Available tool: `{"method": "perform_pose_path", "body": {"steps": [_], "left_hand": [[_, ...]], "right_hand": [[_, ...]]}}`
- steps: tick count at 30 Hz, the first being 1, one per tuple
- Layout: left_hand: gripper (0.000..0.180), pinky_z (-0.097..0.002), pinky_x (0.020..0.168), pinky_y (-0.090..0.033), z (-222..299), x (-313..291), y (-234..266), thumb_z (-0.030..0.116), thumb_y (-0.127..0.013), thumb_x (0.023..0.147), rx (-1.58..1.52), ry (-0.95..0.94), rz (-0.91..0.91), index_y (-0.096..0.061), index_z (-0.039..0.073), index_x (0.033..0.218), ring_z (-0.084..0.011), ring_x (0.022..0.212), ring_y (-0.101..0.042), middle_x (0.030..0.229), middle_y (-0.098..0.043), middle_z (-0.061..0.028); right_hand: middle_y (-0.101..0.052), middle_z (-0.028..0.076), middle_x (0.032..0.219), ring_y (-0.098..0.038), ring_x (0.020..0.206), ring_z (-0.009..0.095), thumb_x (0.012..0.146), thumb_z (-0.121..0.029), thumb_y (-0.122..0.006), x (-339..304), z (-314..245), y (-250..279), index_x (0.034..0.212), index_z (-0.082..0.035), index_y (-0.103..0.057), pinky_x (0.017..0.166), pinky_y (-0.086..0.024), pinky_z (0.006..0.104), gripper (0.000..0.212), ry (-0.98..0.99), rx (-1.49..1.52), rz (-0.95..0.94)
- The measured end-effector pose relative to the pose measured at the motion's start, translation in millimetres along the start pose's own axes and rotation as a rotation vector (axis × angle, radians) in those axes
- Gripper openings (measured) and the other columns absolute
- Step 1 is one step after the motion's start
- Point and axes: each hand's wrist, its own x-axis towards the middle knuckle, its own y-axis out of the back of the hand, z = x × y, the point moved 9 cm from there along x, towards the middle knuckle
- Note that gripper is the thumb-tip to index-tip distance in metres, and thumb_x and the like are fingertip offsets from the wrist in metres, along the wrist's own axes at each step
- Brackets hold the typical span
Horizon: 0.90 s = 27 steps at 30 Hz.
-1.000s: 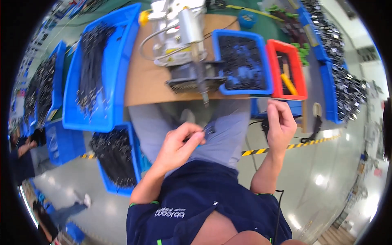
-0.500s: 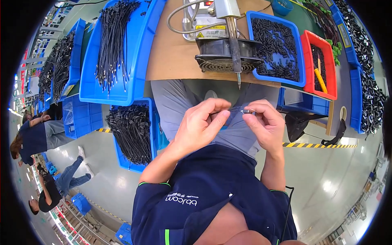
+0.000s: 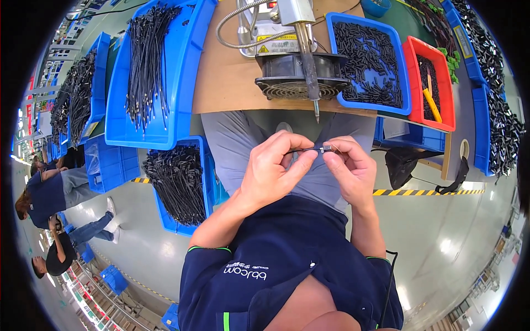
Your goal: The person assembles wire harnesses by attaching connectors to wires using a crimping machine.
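Note:
Above my lap, my left hand (image 3: pixel 275 170) pinches a thin black cable (image 3: pixel 301 150) between thumb and forefinger. A small connector piece (image 3: pixel 326 149), dark with a silvery part, sits between the fingertips of my right hand (image 3: pixel 353 170). The cable's end meets or nearly meets this piece; whether it is inside cannot be made out. Just beyond my fingers, the pointed tip of a mounted soldering iron (image 3: pixel 317 110) hangs downward over the bench edge. Behind it lies a black fan (image 3: pixel 276 88).
A blue tray of black cables (image 3: pixel 179 124) stands at the left, another cable bin (image 3: pixel 205 212) below it. At the right are a blue tray of small black tubes (image 3: pixel 407 83) and a red tray (image 3: pixel 448 88) holding a yellow-handled tool (image 3: pixel 432 105). People stand far left.
My hands have come closer together, the right moving slightly left, and the cable end now reaches the connector piece. The bench scene has shifted slightly left and up.

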Motion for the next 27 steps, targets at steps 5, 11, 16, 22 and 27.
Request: {"method": "perform_pose_path", "body": {"steps": [5, 11, 16, 22, 27], "left_hand": [[0.014, -0.0226, 0.054, -0.034, -3, 1, -2, 0.003, -0.080, 0.089, -0.017, 0.021, -0.001, -0.071, 0.001, 0.099, -0.0023, 0.059, -0.040, 0.077, -0.062, 0.0028], [0.011, -0.0213, 0.052, -0.032, -13, -1, -6, 0.003, -0.078, 0.089, -0.090, 0.121, -0.011, -0.069, 0.001, 0.095, 0.0010, 0.059, -0.037, 0.072, -0.062, 0.0066], [0.014, -0.0248, 0.050, -0.037, -18, 0, -9, 0.006, -0.077, 0.086, -0.148, 0.202, -0.046, -0.068, -0.001, 0.093, -0.0026, 0.056, -0.042, 0.076, -0.066, -0.0013], [0.009, -0.0231, 0.051, -0.034, -39, -5, -18, 0.004, -0.073, 0.088, -0.363, 0.261, -0.074, -0.066, 0.000, 0.092, -0.0001, 0.058, -0.039, 0.069, -0.060, 0.0033], [0.008, -0.0222, 0.053, -0.034, -42, -7, -17, 0.003, -0.073, 0.089, -0.414, 0.245, -0.070, -0.067, 0.000, 0.093, 0.0011, 0.058, -0.039, 0.070, -0.061, 0.0045]], "right_hand": [[-0.067, 0.007, 0.113, -0.062, 0.091, 0.007, 0.096, 0.007, -0.073, -1, 2, -1, 0.114, 0.006, -0.072, 0.077, -0.050, 0.0211, 0.019, 0.002, -0.004, 0.003], [-0.067, 0.008, 0.113, -0.061, 0.091, 0.007, 0.095, 0.008, -0.073, -1, 2, -3, 0.115, 0.005, -0.073, 0.077, -0.050, 0.0211, 0.020, 0.012, -0.002, -0.012], [-0.067, 0.008, 0.114, -0.064, 0.093, 0.008, 0.096, 0.008, -0.073, -2, 1, -4, 0.116, 0.005, -0.073, 0.079, -0.053, 0.0217, 0.020, 0.026, 0.013, -0.009], [-0.067, 0.008, 0.113, -0.064, 0.086, 0.007, 0.096, 0.007, -0.073, -2, 3, -7, 0.117, 0.005, -0.073, 0.073, -0.052, 0.0195, 0.021, 0.047, -0.026, -0.010], [-0.070, 0.003, 0.099, -0.062, 0.078, 0.004, 0.097, 0.002, -0.074, -4, 6, -4, 0.122, 0.003, -0.072, 0.066, -0.048, 0.0179, 0.026, 0.013, -0.100, -0.015]]}}
